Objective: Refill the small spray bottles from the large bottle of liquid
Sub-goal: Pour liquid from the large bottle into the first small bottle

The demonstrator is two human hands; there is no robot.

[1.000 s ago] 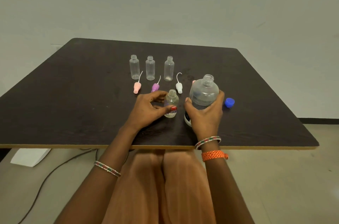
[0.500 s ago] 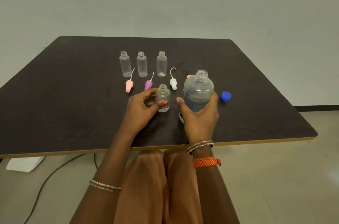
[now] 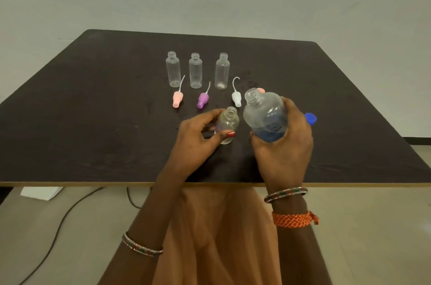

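While the right hand (image 3: 283,147) grips the large bottle (image 3: 264,116) clear of the dark worktop (image 3: 93,121), its fingers curled around the body, the bottle leans to the left with its open neck tipped toward the small bottle (image 3: 228,124) just beside it. Blue liquid sits in the lower part of the large bottle. The left hand (image 3: 198,142) holds the small bottle upright on the worktop, thumb across its front and fingers wrapped around the far side; the small bottle's neck is uncapped.

Behind the hands, 3 more clear small bottles stand in a row, uncapped: a left one (image 3: 173,69), a middle one (image 3: 195,71) and a right one (image 3: 222,71). In front of them lie 3 spray tops with thin tubes: a pink one (image 3: 177,99), a purple one (image 3: 203,100) and a white one (image 3: 236,98). A blue cap (image 3: 311,118) lies on the worktop just past the right hand. Bangles circle both wrists, and an orange braided band (image 3: 294,219) sits on the right wrist. A cable (image 3: 53,238) runs over the floor below.
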